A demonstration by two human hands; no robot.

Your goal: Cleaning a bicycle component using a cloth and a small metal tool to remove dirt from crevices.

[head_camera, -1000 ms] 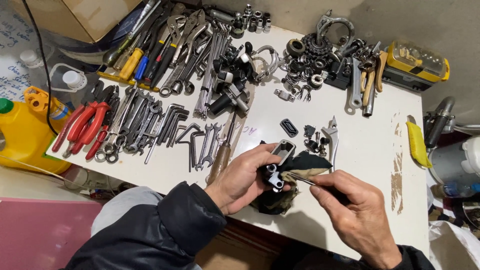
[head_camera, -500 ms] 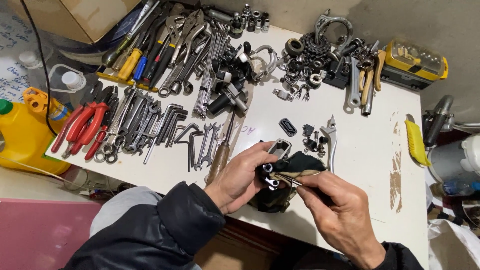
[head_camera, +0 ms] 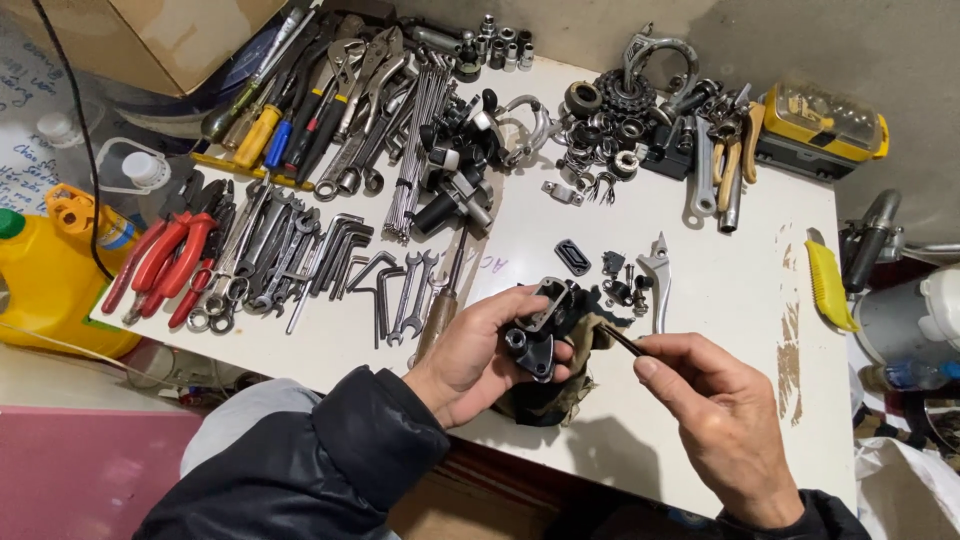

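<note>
A small black metal part (head_camera: 535, 335) sits gripped in the left hand (head_camera: 480, 355), held just above a dark rag (head_camera: 550, 400) at the near edge of the white desk (head_camera: 740, 300). The right hand (head_camera: 715, 415) pinches a thin dark tool (head_camera: 622, 340), its tip at the part. A silver lever (head_camera: 658, 280) and small fittings (head_camera: 620, 280) lie just behind; wrenches (head_camera: 400, 290) spread to the left.

Matt black metal bracket (head_camera: 537, 335), frayed olive cloth (head_camera: 550, 395), scuffed white tabletop (head_camera: 730, 290), glossy red-handled pliers (head_camera: 165, 262)
</note>
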